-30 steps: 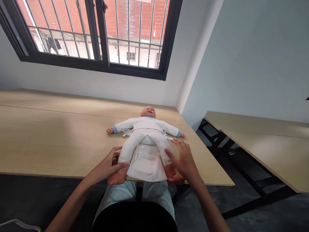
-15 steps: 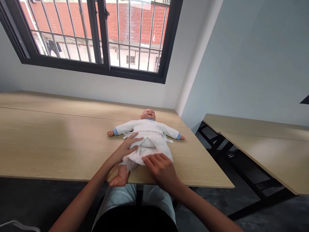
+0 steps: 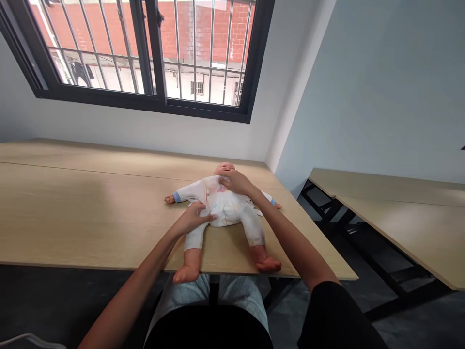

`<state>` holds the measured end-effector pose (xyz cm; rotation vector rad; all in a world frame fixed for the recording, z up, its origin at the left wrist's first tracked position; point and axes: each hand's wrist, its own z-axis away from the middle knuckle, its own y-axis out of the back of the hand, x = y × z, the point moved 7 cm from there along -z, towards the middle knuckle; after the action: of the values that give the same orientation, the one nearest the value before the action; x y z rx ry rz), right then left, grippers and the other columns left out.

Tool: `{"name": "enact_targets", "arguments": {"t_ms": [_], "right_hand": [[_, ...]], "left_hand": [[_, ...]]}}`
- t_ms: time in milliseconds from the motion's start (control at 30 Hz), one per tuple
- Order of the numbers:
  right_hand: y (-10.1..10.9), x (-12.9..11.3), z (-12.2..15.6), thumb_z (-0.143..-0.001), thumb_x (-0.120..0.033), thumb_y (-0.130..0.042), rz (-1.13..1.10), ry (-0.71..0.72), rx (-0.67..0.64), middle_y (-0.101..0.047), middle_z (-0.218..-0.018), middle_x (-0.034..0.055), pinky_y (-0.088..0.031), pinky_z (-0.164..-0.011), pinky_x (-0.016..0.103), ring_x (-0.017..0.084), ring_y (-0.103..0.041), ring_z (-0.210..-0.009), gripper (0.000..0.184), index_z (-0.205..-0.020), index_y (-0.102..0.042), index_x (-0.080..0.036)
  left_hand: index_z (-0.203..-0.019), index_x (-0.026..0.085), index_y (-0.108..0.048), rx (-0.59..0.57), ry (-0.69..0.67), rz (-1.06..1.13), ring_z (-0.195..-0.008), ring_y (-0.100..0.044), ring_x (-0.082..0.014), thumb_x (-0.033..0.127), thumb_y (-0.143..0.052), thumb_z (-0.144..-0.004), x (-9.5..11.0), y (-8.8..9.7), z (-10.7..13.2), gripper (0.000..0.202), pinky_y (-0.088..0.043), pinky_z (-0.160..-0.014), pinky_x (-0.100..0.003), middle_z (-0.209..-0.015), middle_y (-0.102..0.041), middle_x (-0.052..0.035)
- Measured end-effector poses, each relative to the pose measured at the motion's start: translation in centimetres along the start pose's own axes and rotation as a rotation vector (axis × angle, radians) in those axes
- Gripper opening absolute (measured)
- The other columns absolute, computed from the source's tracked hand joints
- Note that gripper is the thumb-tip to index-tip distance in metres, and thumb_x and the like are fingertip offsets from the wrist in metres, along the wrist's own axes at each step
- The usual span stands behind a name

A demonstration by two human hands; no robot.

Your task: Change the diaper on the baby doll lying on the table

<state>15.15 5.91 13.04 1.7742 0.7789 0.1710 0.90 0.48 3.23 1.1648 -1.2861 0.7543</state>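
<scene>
A baby doll (image 3: 192, 259) lies on its back on the table, head away from me and feet at the near edge. Its white garment (image 3: 191, 190) has blue cuffs, and the front part is folded up toward the chest. A white diaper (image 3: 225, 220) shows at the hips, between white-covered legs. My right hand (image 3: 238, 183) is closed on the garment's cloth just below the doll's chin, partly covering the chest. At the doll's waist on the left side, my left hand (image 3: 191, 218) pinches the garment's edge, thumb pointing toward the diaper.
The pale wooden table (image 3: 90, 218) has its near edge at my lap. Beyond it are a wall and a barred window (image 3: 160, 53). A second table (image 3: 399, 213) stands to the right across a gap.
My right hand has moved from between the doll's legs up to its chest, carrying the garment's front flap. Diaper and both legs are now uncovered. My left hand has closed on the garment's edge.
</scene>
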Motion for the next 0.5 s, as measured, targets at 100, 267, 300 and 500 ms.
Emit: {"name": "enact_targets", "arguments": {"t_ms": [100, 267, 300, 500], "right_hand": [[-2.0, 4.1, 0.1, -0.09, -0.036, -0.058, -0.261, -0.114, 0.009, -0.069, -0.093, 0.0053, -0.041, -0.075, 0.026, 0.022, -0.059, -0.092, 0.025, -0.095, -0.071, -0.016], [-4.3, 8.3, 2.3, -0.08, -0.059, -0.06, -0.344, -0.339, 0.15, -0.052, -0.06, -0.0015, -0.034, -0.061, 0.024, 0.015, -0.049, -0.066, 0.046, -0.064, -0.057, -0.016], [-4.4, 8.7, 2.6, -0.079, -0.061, -0.061, -0.358, -0.35, 0.186, -0.05, -0.058, -0.0023, -0.033, -0.06, 0.024, 0.014, -0.047, -0.064, 0.048, -0.062, -0.054, -0.017], [-4.8, 10.4, 4.0, -0.073, -0.068, -0.063, -0.387, -0.447, 0.28, -0.049, -0.054, -0.0018, -0.031, -0.059, 0.026, 0.014, -0.045, -0.06, 0.055, -0.057, -0.048, -0.019]], "left_hand": [[-0.071, 0.019, -0.068, -0.025, -0.072, -0.023, -0.098, -0.062, -0.0316, 0.049, -0.074, -0.069, 0.8, -0.5, -1.2, 0.031, -0.048, -0.082, -0.033, -0.089, -0.072, -0.0063], [-0.082, 0.015, -0.071, 0.098, 0.074, 0.063, -0.1, -0.063, -0.0349, 0.046, -0.069, -0.07, -0.7, -0.3, -2.4, 0.033, -0.047, -0.075, -0.032, -0.091, -0.074, -0.0092], [-0.083, 0.014, -0.07, 0.112, 0.084, 0.08, -0.1, -0.062, -0.0348, 0.045, -0.068, -0.071, -0.8, -0.3, -2.5, 0.033, -0.047, -0.075, -0.032, -0.092, -0.074, -0.0097], [-0.087, 0.014, -0.065, 0.098, 0.132, 0.194, -0.088, -0.063, -0.0266, 0.038, -0.07, -0.074, -1.4, -0.1, -3.2, 0.028, -0.047, -0.072, -0.03, -0.082, -0.07, -0.0046]]}}
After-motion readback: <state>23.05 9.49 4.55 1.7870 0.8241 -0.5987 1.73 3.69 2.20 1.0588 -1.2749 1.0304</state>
